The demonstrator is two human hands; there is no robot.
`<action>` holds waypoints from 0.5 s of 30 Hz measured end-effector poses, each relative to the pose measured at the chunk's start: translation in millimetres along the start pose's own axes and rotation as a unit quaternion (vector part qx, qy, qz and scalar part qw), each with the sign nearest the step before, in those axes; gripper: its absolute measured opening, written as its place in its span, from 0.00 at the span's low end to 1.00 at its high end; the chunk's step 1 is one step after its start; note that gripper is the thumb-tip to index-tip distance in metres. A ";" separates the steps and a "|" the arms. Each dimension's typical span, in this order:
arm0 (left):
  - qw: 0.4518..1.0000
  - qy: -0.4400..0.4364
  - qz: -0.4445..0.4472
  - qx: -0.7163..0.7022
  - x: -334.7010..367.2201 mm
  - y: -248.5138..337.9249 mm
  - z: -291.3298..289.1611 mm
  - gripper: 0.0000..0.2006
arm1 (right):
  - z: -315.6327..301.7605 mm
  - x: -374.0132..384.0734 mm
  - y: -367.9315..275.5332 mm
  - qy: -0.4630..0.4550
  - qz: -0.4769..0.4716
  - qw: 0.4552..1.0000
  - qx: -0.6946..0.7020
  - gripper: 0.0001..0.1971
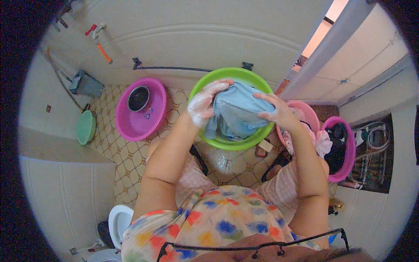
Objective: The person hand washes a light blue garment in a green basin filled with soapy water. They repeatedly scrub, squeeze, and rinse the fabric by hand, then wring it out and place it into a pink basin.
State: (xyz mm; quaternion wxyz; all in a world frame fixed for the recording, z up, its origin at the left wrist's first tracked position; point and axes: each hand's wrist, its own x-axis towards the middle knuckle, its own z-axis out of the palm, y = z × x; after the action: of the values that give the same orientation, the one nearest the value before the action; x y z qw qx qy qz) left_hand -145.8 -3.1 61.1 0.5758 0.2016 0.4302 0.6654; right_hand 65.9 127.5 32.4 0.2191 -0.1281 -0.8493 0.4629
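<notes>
A wet light blue cloth [242,109], bunched and folded, is held up over the lime green basin [233,145]. My left hand [204,104], covered in white suds, grips its left side, fingers reaching over the top. On the cloth's right side, my right hand [277,112] has its thumb and fingers closed on the fabric, with some suds on the fingers. Part of the cloth hangs down into the basin, and its lower folds hide most of what is inside. Whether it is a garment I cannot tell.
A pale soap bar [265,145] lies by the basin's front right. Pink clothes [322,142] fill a pink basin [309,114]; dark clothes [335,153] fill a magenta tub [350,150]. Left stands a magenta basin [152,126] holding a dark round pan [139,98]. A tap [98,32] is on the wall.
</notes>
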 end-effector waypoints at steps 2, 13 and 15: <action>0.995 -0.015 -0.027 0.092 -3.7 -1.1 1.3 0.12 | 6.4 0.6 13.1 0.010 -0.033 0.997 -0.074 0.16; 0.658 0.015 0.206 0.724 4.8 -33.3 -4.8 0.14 | 2.4 5.8 39.8 0.155 -0.055 0.986 -0.022 0.10; 0.664 0.027 0.246 0.705 12.5 -33.5 -11.8 0.14 | 3.4 6.4 42.7 0.158 -0.012 0.984 0.086 0.12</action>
State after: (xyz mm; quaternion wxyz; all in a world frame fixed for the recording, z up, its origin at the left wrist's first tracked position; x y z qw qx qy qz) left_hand -138.1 3.6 24.8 0.0653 0.6280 0.7209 0.2857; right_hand 59.3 150.7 -3.6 0.3667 -0.1701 -0.7623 0.5054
